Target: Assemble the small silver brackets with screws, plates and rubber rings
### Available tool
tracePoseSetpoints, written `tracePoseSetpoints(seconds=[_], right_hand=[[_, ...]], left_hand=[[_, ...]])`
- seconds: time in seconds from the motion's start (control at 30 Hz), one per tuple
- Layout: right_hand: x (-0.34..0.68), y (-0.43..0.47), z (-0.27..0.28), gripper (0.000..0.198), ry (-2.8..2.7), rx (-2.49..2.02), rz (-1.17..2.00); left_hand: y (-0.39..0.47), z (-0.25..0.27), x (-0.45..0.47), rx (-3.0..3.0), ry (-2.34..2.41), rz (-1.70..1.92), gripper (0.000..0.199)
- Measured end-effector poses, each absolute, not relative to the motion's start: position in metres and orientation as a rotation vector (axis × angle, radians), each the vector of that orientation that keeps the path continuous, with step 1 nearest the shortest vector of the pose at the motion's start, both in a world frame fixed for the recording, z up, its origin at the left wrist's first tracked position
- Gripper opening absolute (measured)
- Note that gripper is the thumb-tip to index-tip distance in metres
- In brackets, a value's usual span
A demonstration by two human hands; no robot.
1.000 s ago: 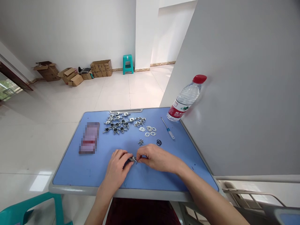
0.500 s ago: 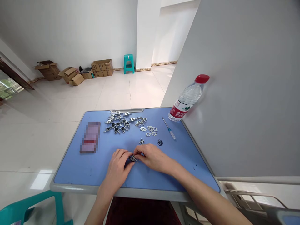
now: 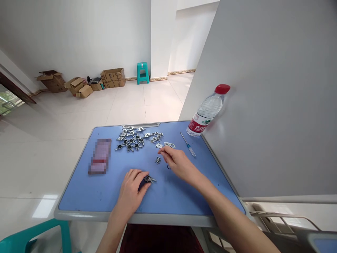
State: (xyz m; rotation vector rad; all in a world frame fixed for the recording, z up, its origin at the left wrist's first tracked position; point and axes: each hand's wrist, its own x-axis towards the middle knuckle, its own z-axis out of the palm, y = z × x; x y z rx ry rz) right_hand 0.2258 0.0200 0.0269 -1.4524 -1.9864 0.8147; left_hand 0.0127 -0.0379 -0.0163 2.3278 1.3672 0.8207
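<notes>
My left hand [image 3: 133, 189] is closed on a small metal fitting [image 3: 149, 179] with a black ring in its middle, held low on the blue table. Its thumb and fingers grip the fitting from the left, and thin prongs stick out to the right. My right hand [image 3: 177, 161] is open above the table, fingers stretched toward the flat silver gaskets [image 3: 172, 145], some of which it hides. Just left of its fingers lies a small heap of tiny metal screws or nuts [image 3: 157, 160]. A black rubber ring [image 3: 169, 167] shows partly beneath the hand.
Several similar metal fittings [image 3: 129, 141] lie at the back of the table [image 3: 116, 196]. A blue-handled screwdriver [image 3: 190, 148] and a water bottle [image 3: 206, 114] stand or lie to the right. A blurred purple packet [image 3: 100, 156] is at the left. A grey panel [image 3: 263, 105] borders the right side.
My right hand has let go of the fitting and moved up and right toward the gaskets. My left hand keeps hold of the fitting in nearly the same place.
</notes>
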Motion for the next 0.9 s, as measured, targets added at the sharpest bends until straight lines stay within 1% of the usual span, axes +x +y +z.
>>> tracePoseSetpoints(seconds=[0.23,0.5,0.77,0.9], right_hand=[[0.246,0.037,0.021,0.016,-1.976,-1.600,0.597],[0.250,0.049,0.009,0.018,-2.053,-1.737,0.496],[0.247,0.054,0.009,0.019,-2.168,-1.785,0.512],[0.247,0.056,0.010,0.015,-2.218,-1.785,0.526]], left_hand=[[-0.037,-0.020,0.012,2.301,1.346,0.832,0.021],[-0.036,-0.021,0.011,2.292,1.317,0.836,0.024],[-0.038,-0.021,0.010,2.306,1.333,0.863,0.025],[-0.038,-0.021,0.010,2.296,1.329,0.862,0.026]])
